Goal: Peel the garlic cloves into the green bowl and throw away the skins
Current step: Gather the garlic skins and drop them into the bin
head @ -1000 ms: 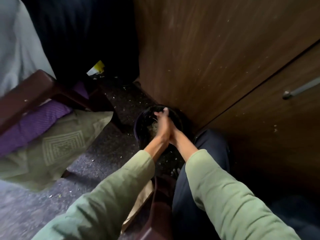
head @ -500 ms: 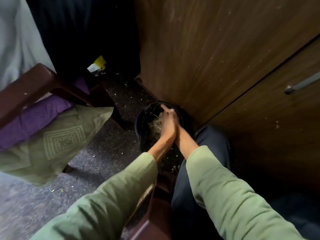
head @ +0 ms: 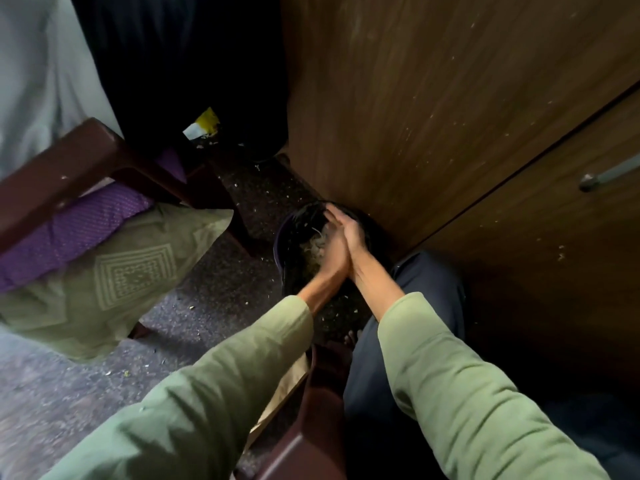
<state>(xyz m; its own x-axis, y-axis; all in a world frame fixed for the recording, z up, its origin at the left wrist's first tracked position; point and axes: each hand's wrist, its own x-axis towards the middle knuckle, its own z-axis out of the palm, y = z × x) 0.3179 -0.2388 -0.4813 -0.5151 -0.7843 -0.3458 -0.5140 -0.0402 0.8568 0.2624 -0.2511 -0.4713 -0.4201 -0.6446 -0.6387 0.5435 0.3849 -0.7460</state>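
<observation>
Speckled grey floor (head: pixel 194 292) runs under everything, littered with pale flecks. At the left a dark wooden chair arm (head: pixel 86 161) stands over a purple dotted cushion (head: pixel 69 230) and an olive cloth (head: pixel 114 271) with a woven square pattern. Over the round dark bin (head: pixel 294 230) the left hand (head: pixel 332 251) and right hand (head: pixel 353 233) press flat together, palm to palm; neither grip holds anything I can see. Papery garlic skins (head: pixel 313 249) lie inside the bin. Right of it rises a brown wood-grain cabinet (head: pixel 433 98) with a metal handle (head: pixel 609 174).
</observation>
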